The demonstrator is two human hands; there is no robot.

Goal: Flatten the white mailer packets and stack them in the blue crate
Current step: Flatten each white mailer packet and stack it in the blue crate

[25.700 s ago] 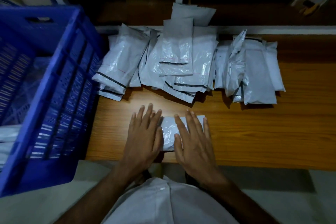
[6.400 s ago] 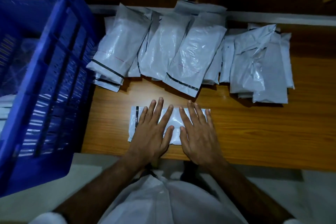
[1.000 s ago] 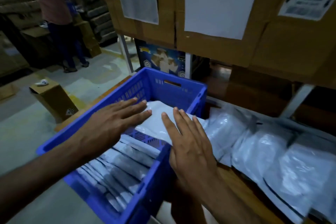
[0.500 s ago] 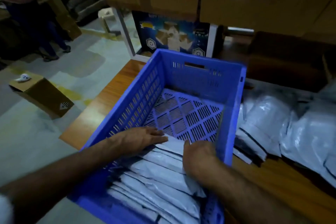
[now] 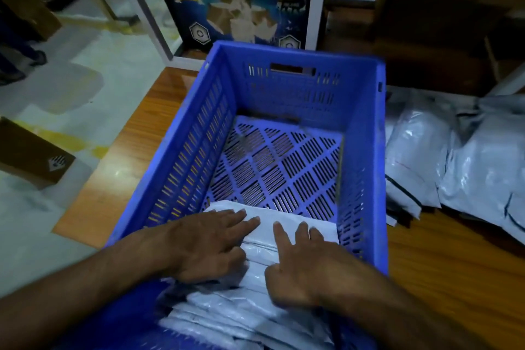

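Wooden table [image 5: 443, 270] in a dim storeroom: a person leans over the crate [image 5: 366, 150], both hands flat on the top mailer [image 5: 272, 221] of a row stacked at the crate's near end. Left hand [image 5: 207, 244] and right hand [image 5: 301, 267] press down with fingers spread, gripping nothing. More mailers [image 5: 454, 162] lie heaped on the table just right of the crate.
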